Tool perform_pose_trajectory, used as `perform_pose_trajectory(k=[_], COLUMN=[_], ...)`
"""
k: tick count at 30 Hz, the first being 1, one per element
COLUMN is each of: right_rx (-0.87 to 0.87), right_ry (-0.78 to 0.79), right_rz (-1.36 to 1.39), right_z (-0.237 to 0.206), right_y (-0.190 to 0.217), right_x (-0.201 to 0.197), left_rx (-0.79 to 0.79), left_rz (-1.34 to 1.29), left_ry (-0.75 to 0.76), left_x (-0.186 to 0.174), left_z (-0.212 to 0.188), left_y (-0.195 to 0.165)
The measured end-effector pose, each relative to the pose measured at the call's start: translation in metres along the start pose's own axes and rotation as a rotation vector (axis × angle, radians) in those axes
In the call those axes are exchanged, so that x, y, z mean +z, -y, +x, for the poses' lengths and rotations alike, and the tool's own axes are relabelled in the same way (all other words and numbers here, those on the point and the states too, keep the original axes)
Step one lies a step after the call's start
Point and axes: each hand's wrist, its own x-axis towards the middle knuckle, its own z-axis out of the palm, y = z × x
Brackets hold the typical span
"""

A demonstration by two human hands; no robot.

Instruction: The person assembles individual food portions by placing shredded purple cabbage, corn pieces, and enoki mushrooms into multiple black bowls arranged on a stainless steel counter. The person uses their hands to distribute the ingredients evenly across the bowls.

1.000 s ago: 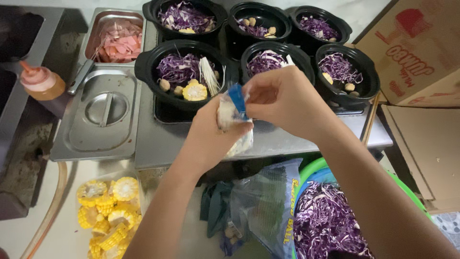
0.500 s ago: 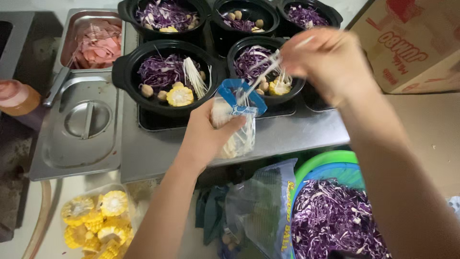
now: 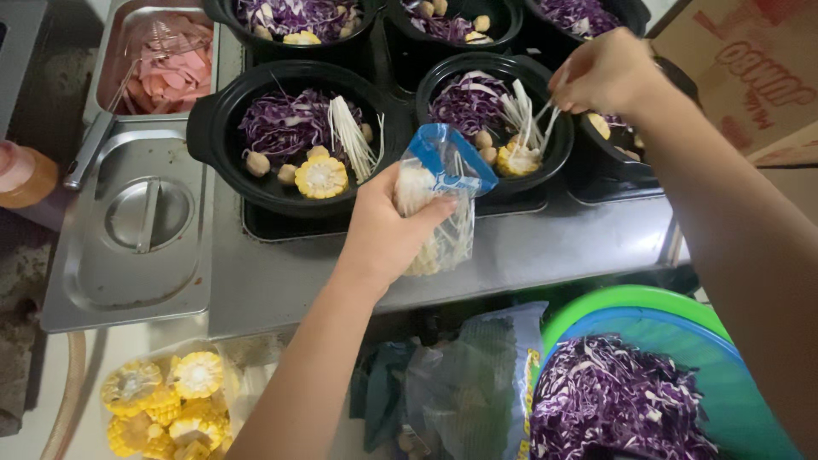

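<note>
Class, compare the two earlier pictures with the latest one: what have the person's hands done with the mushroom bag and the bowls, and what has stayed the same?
The right hand left the bag, carrying a bunch of white enoki mushrooms up and to the right, and now lowers them into the second black bowl. The left hand keeps hold of the bag. The first bowl, lidded steel pan and corn are unchanged.

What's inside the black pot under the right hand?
The black pot holds shredded purple cabbage, white enoki strands, small pale balls and a corn piece. Anything beneath is hidden.
</note>
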Motion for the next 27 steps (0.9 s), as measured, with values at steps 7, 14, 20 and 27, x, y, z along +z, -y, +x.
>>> perform_pose_trajectory(k=[7, 14, 20, 27], right_rx=[-0.132, -0.230, -0.344, -0.348], right_ry=[-0.089, -0.269, 0.104, 0.210], right_rz=[-0.056, 0.270, 0.508, 0.314], right_z=[0.023, -0.047, -0.168, -0.219], right_y=[-0.021, 0.015, 0.085, 0.128], right_x=[0.034, 0.017, 0.027, 0.027], left_rx=[-0.040, -0.058, -0.034, -0.004], left_rz=[-0.027, -0.116, -0.092, 0.030], left_ry=[-0.004, -0.014, 0.016, 0.068], left_x=[0.002, 0.009, 0.019, 0.038], left_z=[0.001, -0.008, -0.015, -0.041], left_y=[0.000, -0.005, -0.005, -0.009])
